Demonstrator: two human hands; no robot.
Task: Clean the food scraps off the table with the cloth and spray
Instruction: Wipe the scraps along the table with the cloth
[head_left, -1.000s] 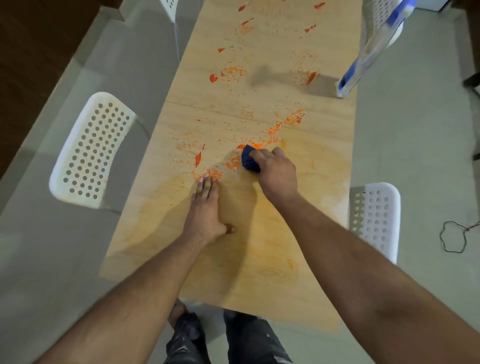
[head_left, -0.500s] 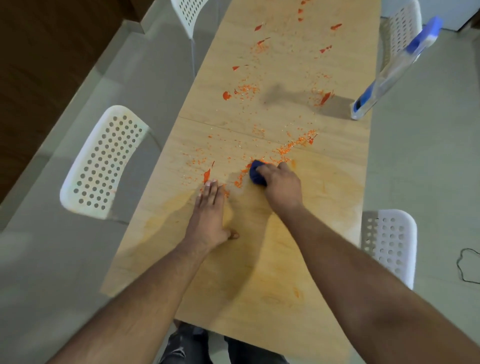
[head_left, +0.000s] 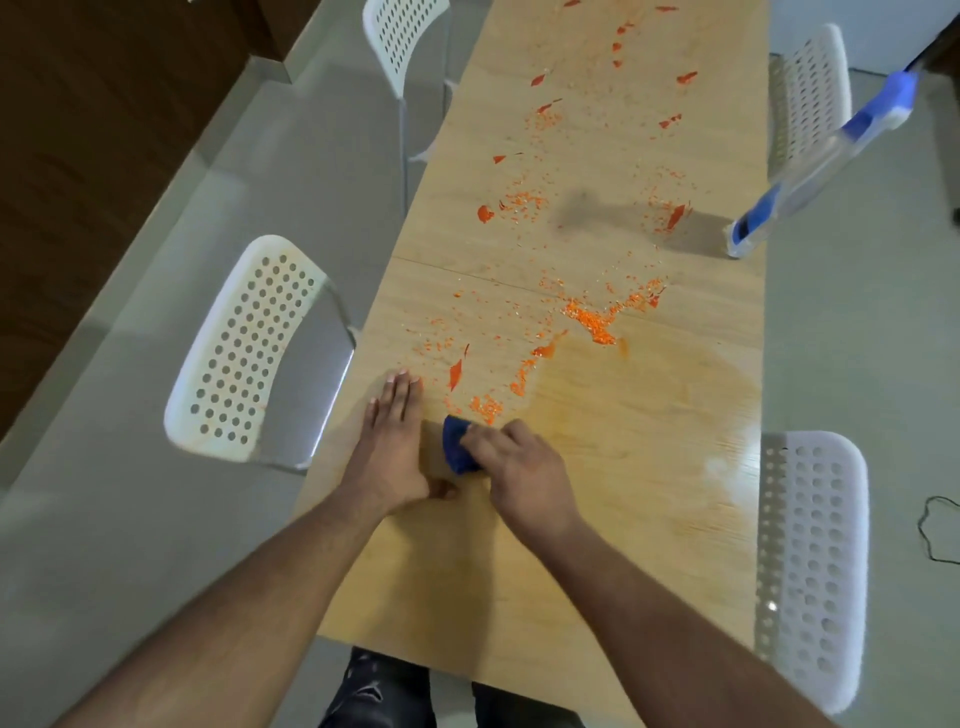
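The right hand (head_left: 524, 480) clutches a wadded blue cloth (head_left: 458, 446), fingers curled over it and pressing it onto the wooden table (head_left: 649, 545). The cloth sits just at the near edge of the orange food scraps (head_left: 592, 322), with a small heap of crumbs touching its far side; bunching it this way likely gives a firm edge for gathering bits rather than smearing them. Just beside the cloth, on its left, the left hand (head_left: 392, 452) lies flat on the table, fingers straight and together, thumb spread toward the cloth. It holds nothing, and it probably serves as a brace while the person leans in, or as a stop for the crumbs.

On the near side of the scraps the wood shows a damp, faintly orange sheen, which suggests that stretch is already wiped. Beyond the cloth, scraps trail up the middle of the table to its far end, so most of the job looks undone. The spray bottle (head_left: 810, 171) stands at the table's right edge, well apart from the cloth and beyond the thickest scraps. White perforated chairs (head_left: 249, 353) flank the table.
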